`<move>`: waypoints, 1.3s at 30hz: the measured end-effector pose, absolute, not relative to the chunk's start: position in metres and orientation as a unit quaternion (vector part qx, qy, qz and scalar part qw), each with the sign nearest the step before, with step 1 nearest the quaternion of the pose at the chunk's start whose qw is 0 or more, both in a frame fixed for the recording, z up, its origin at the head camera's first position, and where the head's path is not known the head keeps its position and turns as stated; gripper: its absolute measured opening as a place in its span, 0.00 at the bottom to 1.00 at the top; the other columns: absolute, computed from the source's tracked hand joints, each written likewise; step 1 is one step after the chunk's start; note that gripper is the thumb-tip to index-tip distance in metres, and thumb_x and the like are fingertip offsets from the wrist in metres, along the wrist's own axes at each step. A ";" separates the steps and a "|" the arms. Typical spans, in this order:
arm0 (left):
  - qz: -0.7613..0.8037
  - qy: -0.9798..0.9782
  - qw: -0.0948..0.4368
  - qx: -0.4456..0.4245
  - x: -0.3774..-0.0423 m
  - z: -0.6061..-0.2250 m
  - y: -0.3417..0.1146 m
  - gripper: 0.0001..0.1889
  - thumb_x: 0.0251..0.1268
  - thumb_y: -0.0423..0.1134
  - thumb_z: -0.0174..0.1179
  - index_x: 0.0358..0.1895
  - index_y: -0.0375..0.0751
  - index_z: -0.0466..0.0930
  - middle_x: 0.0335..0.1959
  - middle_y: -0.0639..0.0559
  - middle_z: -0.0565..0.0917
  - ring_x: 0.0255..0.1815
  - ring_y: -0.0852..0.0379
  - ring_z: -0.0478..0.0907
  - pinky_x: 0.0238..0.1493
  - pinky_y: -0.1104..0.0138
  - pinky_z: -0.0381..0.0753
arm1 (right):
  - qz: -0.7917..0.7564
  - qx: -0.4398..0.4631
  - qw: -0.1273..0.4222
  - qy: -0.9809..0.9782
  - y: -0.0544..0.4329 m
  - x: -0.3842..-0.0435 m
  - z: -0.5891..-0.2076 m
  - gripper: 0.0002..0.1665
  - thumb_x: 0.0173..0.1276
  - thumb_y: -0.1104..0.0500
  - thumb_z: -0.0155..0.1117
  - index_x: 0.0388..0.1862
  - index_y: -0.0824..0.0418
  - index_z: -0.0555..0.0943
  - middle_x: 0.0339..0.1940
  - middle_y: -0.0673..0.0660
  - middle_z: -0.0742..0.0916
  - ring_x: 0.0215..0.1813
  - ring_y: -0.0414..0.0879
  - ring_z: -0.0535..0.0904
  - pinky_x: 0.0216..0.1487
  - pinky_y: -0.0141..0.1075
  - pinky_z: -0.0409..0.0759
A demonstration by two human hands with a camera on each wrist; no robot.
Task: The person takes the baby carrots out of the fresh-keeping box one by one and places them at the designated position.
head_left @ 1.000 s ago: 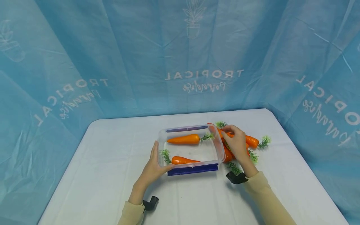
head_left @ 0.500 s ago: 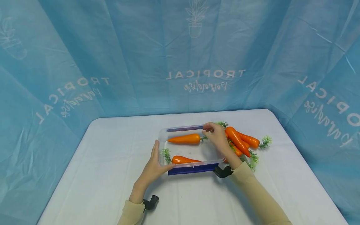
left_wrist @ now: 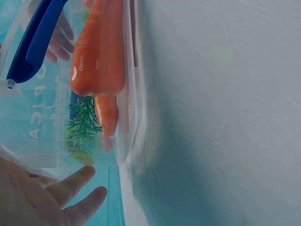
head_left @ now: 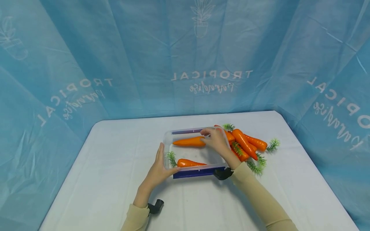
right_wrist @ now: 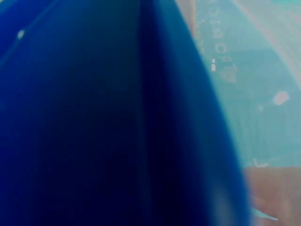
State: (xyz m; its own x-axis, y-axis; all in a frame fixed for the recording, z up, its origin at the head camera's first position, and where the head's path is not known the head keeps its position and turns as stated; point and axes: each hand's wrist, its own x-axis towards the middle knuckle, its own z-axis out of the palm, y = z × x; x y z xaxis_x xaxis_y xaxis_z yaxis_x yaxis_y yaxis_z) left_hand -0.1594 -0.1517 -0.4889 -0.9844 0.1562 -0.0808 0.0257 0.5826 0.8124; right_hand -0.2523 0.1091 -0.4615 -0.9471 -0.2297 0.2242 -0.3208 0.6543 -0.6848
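A clear plastic container [head_left: 212,157] with blue latches stands on the table, two carrots inside. My left hand [head_left: 156,168] braces its near-left corner, thumb along the front and straight fingers against the left side. In the left wrist view, extended fingers [left_wrist: 87,202] show beside the wall. My right hand [head_left: 216,139] reaches over the container's right part, fingertips right at the thick end of the far carrot [head_left: 188,142] and covering its greens. The near carrot [head_left: 188,163] lies along the front wall. A blurred blue latch [right_wrist: 117,117] fills much of the right wrist view.
Several carrots [head_left: 244,146] with green tops are heaped just right of the container. The white table [head_left: 121,160] extends in front and to the left. Blue printed curtains [head_left: 144,80] hang behind and at both sides.
My right hand has moved left from the carrot heap into the space over the container, reaching the far carrot. The left hand and both carrots in the container have kept their places.
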 end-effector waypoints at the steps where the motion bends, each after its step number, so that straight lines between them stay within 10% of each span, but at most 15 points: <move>1: 0.453 0.887 0.071 0.053 -0.160 -0.489 -0.152 0.63 0.50 0.58 0.69 0.76 0.58 0.25 0.79 0.54 0.32 0.79 0.41 0.44 0.72 0.40 0.52 | 0.385 0.152 0.052 -0.909 0.109 -0.253 -0.463 0.14 0.60 0.62 0.68 0.45 0.65 0.83 0.45 0.60 0.88 0.48 0.54 0.82 0.54 0.47 0.81; 15: 0.463 0.882 0.065 0.054 -0.161 -0.493 -0.150 0.63 0.50 0.57 0.70 0.76 0.59 0.25 0.79 0.55 0.32 0.79 0.43 0.43 0.73 0.41 0.51 | 0.308 0.168 -0.030 -0.936 0.114 -0.260 -0.475 0.26 0.59 0.62 0.69 0.57 0.65 0.79 0.54 0.62 0.84 0.56 0.57 0.79 0.59 0.50 0.77; 39: 0.448 0.890 0.067 0.057 -0.162 -0.496 -0.153 0.62 0.50 0.59 0.69 0.75 0.62 0.24 0.79 0.54 0.32 0.78 0.41 0.46 0.71 0.40 0.54 | 0.274 0.141 -0.070 -0.949 0.111 -0.259 -0.480 0.21 0.56 0.61 0.72 0.48 0.63 0.78 0.46 0.60 0.86 0.42 0.49 0.79 0.53 0.44 0.81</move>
State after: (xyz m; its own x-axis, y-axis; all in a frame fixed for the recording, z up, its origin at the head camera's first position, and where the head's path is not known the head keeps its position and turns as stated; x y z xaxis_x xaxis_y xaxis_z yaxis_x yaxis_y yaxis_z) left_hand -0.1617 -0.1532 -0.4962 -0.9847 0.1605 -0.0678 0.0410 0.5917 0.8051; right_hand -0.2587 0.1111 -0.4797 -0.9507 -0.3053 -0.0553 -0.2289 0.8103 -0.5394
